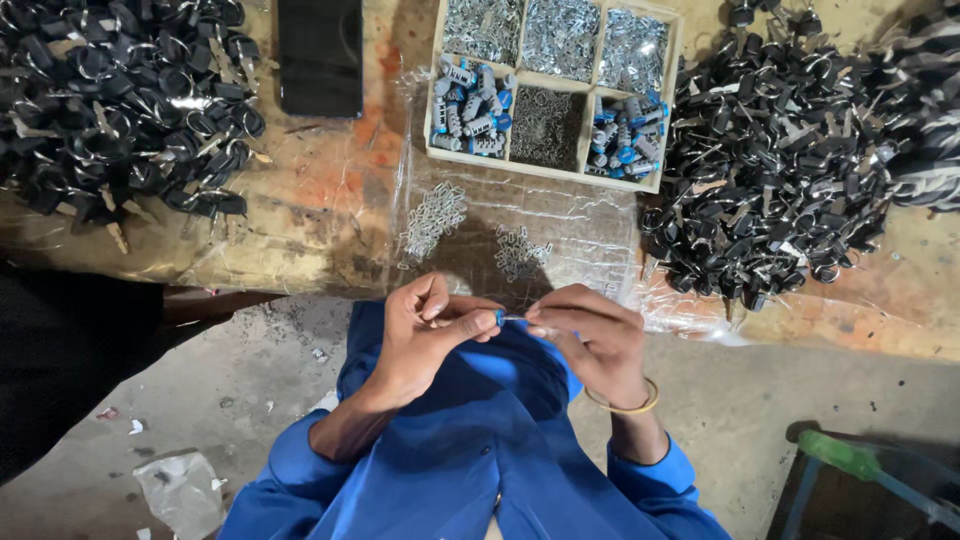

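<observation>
The left hand [425, 335] is pinching a blue-tipped cylinder [499, 318] while the right hand [590, 340] is pinching a small metal piece [518, 320], which is risking slipping to the floor [760, 400].

— What's the bench like?

— A worn wooden worktop [320, 190] across the top of the frame, orange-stained, with clear plastic sheeting [560, 215] spread over its middle.

— And below it?

— Grey concrete floor [760, 400], dusty, with scraps of paper [180, 490] at lower left. A green-edged metal stand [870, 470] sits in the lower right corner. Light is soft and even — deep shadow only at the left edge.
</observation>
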A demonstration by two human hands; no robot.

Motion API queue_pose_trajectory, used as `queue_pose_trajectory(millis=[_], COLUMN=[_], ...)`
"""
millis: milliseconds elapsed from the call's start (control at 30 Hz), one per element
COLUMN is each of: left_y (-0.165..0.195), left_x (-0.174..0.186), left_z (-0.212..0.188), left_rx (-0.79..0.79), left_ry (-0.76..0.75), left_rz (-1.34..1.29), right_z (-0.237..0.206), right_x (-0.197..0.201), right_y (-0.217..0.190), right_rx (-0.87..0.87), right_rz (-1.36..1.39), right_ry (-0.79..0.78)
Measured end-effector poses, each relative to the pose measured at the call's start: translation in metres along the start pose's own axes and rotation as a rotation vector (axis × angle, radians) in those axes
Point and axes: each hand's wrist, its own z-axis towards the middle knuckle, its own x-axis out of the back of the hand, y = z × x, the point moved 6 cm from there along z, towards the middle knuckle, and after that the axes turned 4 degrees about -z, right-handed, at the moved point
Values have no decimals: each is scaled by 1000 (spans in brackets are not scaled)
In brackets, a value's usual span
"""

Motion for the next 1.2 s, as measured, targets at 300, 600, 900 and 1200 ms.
queue_pose_trajectory(millis=[300,600,900,1200], left_y=[-2,-5,28,28], left_x=[5,14,-25,-13], left_z=[-12,-11,-4,-9], left_rx=[-83,-36,-428,-568], left_ry=[-87,23,-182,-300], left_rz=[435,168,674,1008], right_z=[12,11,1,13], right_x=[-8,-19,-13,-3], right_y=[-26,-7,37,11], right_rx=[229,305,-229,-73], right_rz=[-123,-79,249,166], right_ry=[-300,-191,33,-371])
